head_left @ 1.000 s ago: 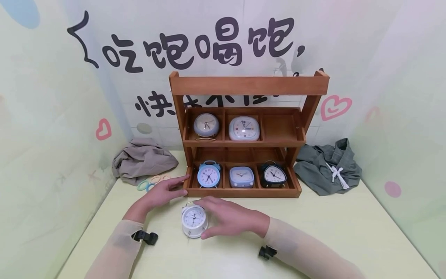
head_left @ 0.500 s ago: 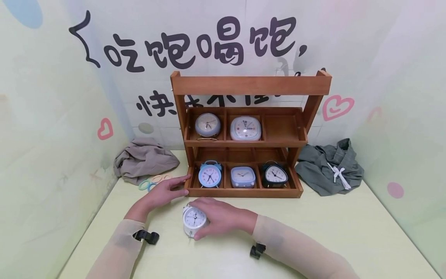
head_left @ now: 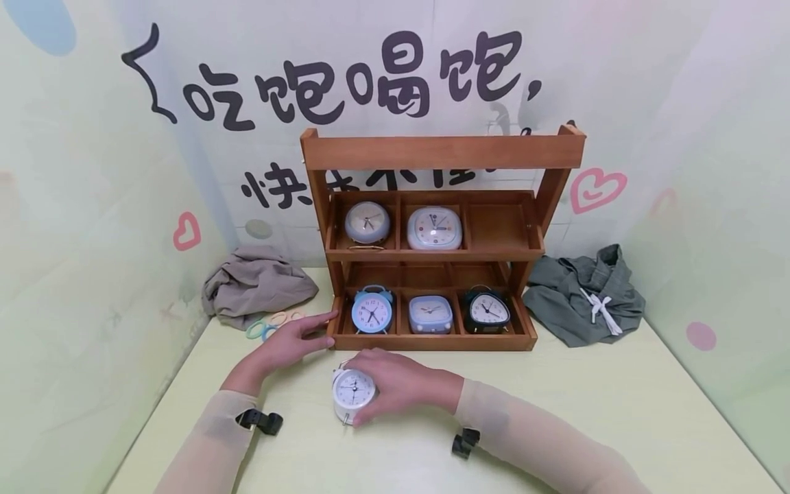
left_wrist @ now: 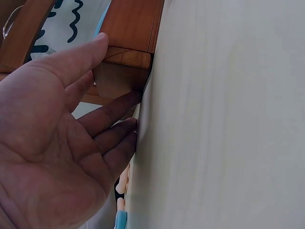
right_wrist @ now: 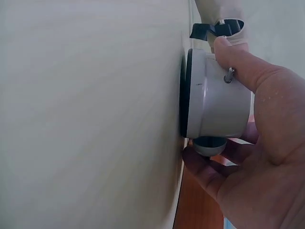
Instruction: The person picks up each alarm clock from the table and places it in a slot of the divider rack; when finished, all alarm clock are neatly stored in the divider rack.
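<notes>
In the head view my right hand (head_left: 404, 384) holds a white twin-bell alarm clock (head_left: 353, 392) by its right side. The right wrist view shows the thumb near a small metal foot of the clock (right_wrist: 221, 95) and the fingers curled about its bell (right_wrist: 209, 145). The clock lies with its dial up, its back close to the table. My left hand (head_left: 286, 346) is at the lower left corner of a wooden two-tier rack (head_left: 432, 342). In the left wrist view the thumb of the left hand (left_wrist: 62, 129) touches the rack corner (left_wrist: 127, 57), fingers fairly straight.
Several other clocks sit in the rack, among them a blue twin-bell clock (head_left: 372, 312) and a dark-framed one (head_left: 487, 310). A brown cloth (head_left: 259, 285) and pastel rings (head_left: 271, 322) lie left. A dark grey cloth (head_left: 570, 298) lies right.
My right hand has closed in on the white alarm clock and shifted it slightly to the right. The left hand stays at the rack corner.
</notes>
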### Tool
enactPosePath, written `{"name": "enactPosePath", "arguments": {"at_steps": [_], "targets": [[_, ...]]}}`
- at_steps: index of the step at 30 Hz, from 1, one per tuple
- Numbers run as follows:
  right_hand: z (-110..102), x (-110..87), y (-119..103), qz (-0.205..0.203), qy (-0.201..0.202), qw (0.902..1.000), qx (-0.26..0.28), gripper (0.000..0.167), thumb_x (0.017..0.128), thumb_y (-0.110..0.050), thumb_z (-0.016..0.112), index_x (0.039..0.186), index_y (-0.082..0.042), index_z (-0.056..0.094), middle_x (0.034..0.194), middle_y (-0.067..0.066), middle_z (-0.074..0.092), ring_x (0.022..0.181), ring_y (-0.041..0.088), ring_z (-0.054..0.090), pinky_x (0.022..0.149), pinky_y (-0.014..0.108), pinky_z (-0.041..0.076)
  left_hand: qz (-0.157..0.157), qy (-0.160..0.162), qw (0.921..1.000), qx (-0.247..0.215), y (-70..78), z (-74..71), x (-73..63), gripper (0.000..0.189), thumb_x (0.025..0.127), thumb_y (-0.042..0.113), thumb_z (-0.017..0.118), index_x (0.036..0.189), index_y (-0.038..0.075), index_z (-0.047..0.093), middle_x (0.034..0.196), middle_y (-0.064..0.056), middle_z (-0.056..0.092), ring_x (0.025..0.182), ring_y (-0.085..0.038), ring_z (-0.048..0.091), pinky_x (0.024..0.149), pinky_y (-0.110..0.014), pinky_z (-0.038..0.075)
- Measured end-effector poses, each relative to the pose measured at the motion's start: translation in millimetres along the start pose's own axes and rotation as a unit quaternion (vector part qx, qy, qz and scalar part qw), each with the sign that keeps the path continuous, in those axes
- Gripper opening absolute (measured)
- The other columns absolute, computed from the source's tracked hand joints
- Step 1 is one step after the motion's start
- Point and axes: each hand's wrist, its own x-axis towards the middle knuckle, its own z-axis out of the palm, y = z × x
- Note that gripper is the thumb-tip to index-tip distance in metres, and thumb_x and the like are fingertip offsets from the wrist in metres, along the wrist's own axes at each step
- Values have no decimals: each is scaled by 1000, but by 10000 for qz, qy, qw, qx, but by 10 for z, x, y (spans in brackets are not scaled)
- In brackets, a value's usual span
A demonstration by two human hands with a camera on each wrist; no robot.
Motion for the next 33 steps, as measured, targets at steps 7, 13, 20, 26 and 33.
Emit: {"name": "enactPosePath", "arguments": {"at_steps": [7, 13, 20, 26, 33], "targets": [[-94, -233, 133, 105, 100, 9997, -182, 91, 85, -70, 90, 156, -21, 62, 143, -7, 64, 125, 7, 57, 104, 30, 54, -36, -2, 10000, -33, -7, 5, -1, 70, 106, 48, 77, 168, 27, 53, 171, -12, 50, 157, -41, 46, 128, -65, 36], [-281, -497, 232, 136, 429, 9988, -205, 92, 84, -67, 91, 158, -21, 60, 153, -5, 63, 136, 14, 58, 113, 43, 54, -66, -3, 9999, -91, -17, 21, -4, 71, 106, 48, 77, 169, 27, 52, 172, -10, 49, 158, -40, 45, 129, -64, 35], [-659, -854, 371, -62, 1159, 9925, -375, 92, 83, -54, 98, 159, -18, 60, 158, -1, 61, 147, 24, 55, 118, 55, 51, -21, -45, 10000, -71, 5, 5, -4, 72, 106, 48, 77, 169, 27, 51, 173, -10, 47, 158, -40, 45, 129, -63, 35], [-1096, -1100, 472, 20, 1531, 9868, -523, 88, 82, -49, 101, 155, -20, 61, 153, -5, 60, 136, 17, 55, 106, 48, 58, -103, -40, 9999, -90, 29, 9, -17, 71, 106, 48, 77, 169, 27, 52, 173, -11, 47, 158, -41, 46, 129, -65, 35], [-1591, -1342, 553, 3, 1967, 9756, -974, 91, 81, -50, 102, 154, -15, 61, 152, 3, 61, 134, 23, 57, 101, 51, 60, -149, -50, 9997, -209, 44, 15, -28, 71, 106, 47, 77, 169, 26, 52, 172, -13, 48, 157, -43, 46, 128, -65, 36]]}}
